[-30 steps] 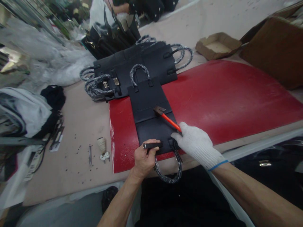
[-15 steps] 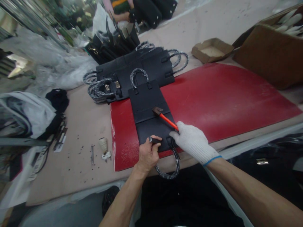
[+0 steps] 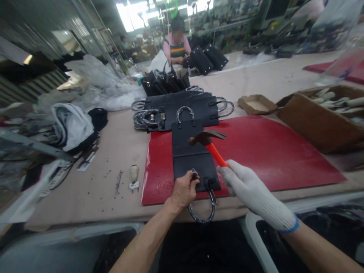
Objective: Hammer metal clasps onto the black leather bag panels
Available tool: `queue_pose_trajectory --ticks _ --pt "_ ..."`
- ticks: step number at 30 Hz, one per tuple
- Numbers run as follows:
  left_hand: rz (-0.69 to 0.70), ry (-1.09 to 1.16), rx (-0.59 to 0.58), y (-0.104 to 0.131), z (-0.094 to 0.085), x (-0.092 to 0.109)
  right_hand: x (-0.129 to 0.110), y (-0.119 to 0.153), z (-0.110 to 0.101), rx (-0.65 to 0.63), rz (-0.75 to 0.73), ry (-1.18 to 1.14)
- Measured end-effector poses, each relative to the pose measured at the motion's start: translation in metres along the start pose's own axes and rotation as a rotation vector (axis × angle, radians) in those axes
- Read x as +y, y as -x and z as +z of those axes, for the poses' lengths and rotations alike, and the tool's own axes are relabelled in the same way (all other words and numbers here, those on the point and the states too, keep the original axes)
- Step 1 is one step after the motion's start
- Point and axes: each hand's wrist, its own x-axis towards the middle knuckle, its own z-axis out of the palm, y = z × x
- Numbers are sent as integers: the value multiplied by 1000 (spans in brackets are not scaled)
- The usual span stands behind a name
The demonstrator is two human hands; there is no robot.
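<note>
My left hand [image 3: 183,191], bare, is closed on a short metal punch [image 3: 193,172]. It rests over the near part of a flat black bag piece [image 3: 189,141], close to the base of a plastic-wrapped handle [image 3: 202,220] that hangs toward me. The punch's lower end is hidden by my fingers. In a white knit glove, my right hand [image 3: 251,187] grips a claw hammer [image 3: 217,153] by its orange handle. The hammer head is above the bag piece, apart from the punch. Beneath the bag piece lies a red mat [image 3: 273,151].
Behind are stacked black bag pieces [image 3: 196,104] with wrapped handles. A metal rod [image 3: 118,182] and a cone of thread [image 3: 134,174] lie left. Cardboard boxes, one a shallow tray [image 3: 257,104], stand right. Another person [image 3: 176,47] works across the table.
The hammer has risen off the bag piece toward the camera, and my right hand has moved right. The punch now points more upright in my left hand. The view has tilted up.
</note>
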Motion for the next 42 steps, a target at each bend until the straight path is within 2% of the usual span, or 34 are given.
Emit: queue_pose_trajectory --ticks 2,8,13,15,18,19,23,25,28,29,32,34,39,42 --pt "10 -2 5 0 0 -1 -18 12 -10 -4 -52 9" --pt "64 -24 16 0 0 -1 -41 31 -29 88 -129 408" --pt "67 -66 -10 1 0 -3 -46 46 -31 346 -194 419" --pt "72 -81 -16 1 1 -5 -41 50 -27 321 -196 512" --pt "85 -91 -25 2 1 -6 -36 54 -27 133 -132 671" --pt "86 -88 -26 2 1 -7 -38 55 -29 118 -127 662" --pt "75 -90 -40 3 0 -6 -42 60 -34 301 -184 463" --pt "83 -107 -48 3 0 -6 -35 62 -30 261 -149 551" --pt "94 -117 -53 3 1 -7 -14 62 -25 29 -83 760" --pt "91 -114 -51 2 0 -7 -8 60 -24 3 -72 779" --pt "73 -92 -54 2 -1 -6 6 48 -24 88 -13 786" --pt "67 -79 -61 1 -3 -4 15 35 -22 139 95 816" --pt "55 -53 -59 1 -5 -4 54 9 -16 142 357 803" --pt "49 -53 -40 2 -3 -3 74 4 -12 198 308 890"
